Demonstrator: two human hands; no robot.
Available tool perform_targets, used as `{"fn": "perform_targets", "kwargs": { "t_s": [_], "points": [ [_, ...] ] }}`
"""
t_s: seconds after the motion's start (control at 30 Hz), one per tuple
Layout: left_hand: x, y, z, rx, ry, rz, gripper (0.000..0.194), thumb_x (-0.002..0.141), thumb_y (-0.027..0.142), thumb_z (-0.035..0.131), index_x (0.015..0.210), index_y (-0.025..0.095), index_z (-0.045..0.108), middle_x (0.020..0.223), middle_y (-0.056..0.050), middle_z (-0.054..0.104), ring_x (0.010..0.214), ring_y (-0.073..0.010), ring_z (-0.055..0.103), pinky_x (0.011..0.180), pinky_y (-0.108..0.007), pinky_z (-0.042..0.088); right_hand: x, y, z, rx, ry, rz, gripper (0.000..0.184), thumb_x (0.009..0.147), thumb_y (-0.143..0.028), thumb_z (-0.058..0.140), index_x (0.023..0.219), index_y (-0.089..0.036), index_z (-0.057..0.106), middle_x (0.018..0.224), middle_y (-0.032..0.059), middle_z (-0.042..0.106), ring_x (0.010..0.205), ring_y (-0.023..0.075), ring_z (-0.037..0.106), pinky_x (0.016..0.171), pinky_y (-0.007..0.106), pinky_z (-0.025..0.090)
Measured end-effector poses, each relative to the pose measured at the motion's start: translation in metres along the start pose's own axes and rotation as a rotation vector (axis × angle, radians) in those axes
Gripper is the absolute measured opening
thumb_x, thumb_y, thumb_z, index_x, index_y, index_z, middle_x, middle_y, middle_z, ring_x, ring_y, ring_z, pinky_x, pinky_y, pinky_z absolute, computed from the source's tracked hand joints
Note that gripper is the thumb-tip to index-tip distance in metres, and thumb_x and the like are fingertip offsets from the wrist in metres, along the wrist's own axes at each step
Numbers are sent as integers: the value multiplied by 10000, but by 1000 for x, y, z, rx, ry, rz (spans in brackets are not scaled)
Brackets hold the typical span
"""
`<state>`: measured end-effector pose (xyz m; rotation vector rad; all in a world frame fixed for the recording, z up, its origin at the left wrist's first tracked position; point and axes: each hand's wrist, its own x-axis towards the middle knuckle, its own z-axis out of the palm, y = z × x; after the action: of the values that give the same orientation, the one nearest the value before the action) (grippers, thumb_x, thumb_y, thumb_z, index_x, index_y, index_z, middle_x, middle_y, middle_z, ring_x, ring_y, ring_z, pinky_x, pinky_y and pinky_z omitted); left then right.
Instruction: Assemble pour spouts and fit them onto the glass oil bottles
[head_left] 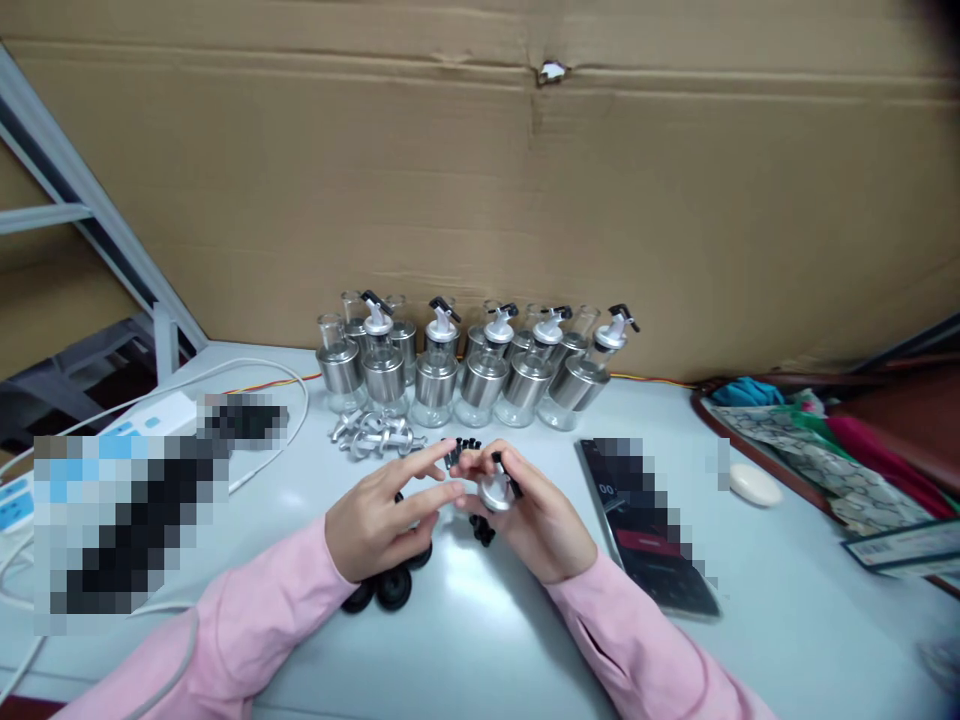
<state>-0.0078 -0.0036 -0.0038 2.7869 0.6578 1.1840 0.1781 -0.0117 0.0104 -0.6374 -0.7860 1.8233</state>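
My right hand [540,515] is closed around a bottle pourer [495,491] with a silvery round base and a black lever. Just left of it, my left hand [390,515] has its fingers stretched toward the pourer and appears to hold nothing. Small black parts [481,530] lie under the hands, and more black pieces [469,444] sit just beyond the fingertips. Round black caps [394,588] are partly hidden below my left wrist. Silvery pourer parts [382,436] are heaped beyond the left hand.
Rows of glass bottles with steel sleeves [484,380] stand at the back, several topped with pourers. A phone [637,520] lies right of my right arm, and a pale oval object [754,485] farther right. White cables [255,362] run along the left; a cardboard sheet [480,200] rises behind.
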Motion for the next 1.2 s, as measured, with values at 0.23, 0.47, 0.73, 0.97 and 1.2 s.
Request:
{"fn": "perform_targets", "kwargs": {
  "t_s": [0.23, 0.47, 0.73, 0.97, 1.2],
  "points": [
    [1, -6, -5, 142, 146, -94, 319, 801, 56, 453, 1091, 184, 482, 1115, -120, 538, 956, -193, 573, 811, -357, 500, 2, -6, -8, 141, 123, 26, 260, 611, -292, 610, 486, -164, 421, 432, -66, 346, 344, 36, 299, 336, 151, 167],
    [-6, -52, -14, 183, 546, -532, 465, 740, 212, 583, 1160, 176, 387, 1204, -134, 454, 1155, -270, 439, 916, -446, 411, -2, -9, -5, 109, 172, -17, 285, 593, -298, 648, 485, -168, 418, 428, -79, 319, 337, 26, 248, 336, 155, 125],
    [-35, -130, -15, -160, 492, -971, 731, 678, 296, 649, 1284, 197, 251, 1264, -151, 461, 1236, -279, 398, 1026, -491, 290, 0, -8, -5, 103, 162, -57, 218, 642, -311, 659, 637, -174, 490, 535, -47, 417, 439, 69, 392, 374, 160, 191],
    [-32, -130, -19, -63, 519, -953, 536, 620, 305, 695, 1086, 155, 476, 1056, -98, 531, 1055, -275, 511, 961, -479, 365, 0, -11, -6, 120, 206, -199, 262, 581, -192, 636, 825, -213, 544, 704, -22, 481, 645, 124, 493, 530, 220, 361],
    [-15, -95, -38, 248, 722, -675, 585, 620, 366, 740, 1104, 167, 478, 1046, -79, 456, 1030, -244, 475, 877, -409, 438, 2, -12, -11, 65, 363, -336, 324, 638, -216, 637, 943, -249, 533, 739, -22, 508, 663, 140, 522, 559, 253, 363]
  ]
}}
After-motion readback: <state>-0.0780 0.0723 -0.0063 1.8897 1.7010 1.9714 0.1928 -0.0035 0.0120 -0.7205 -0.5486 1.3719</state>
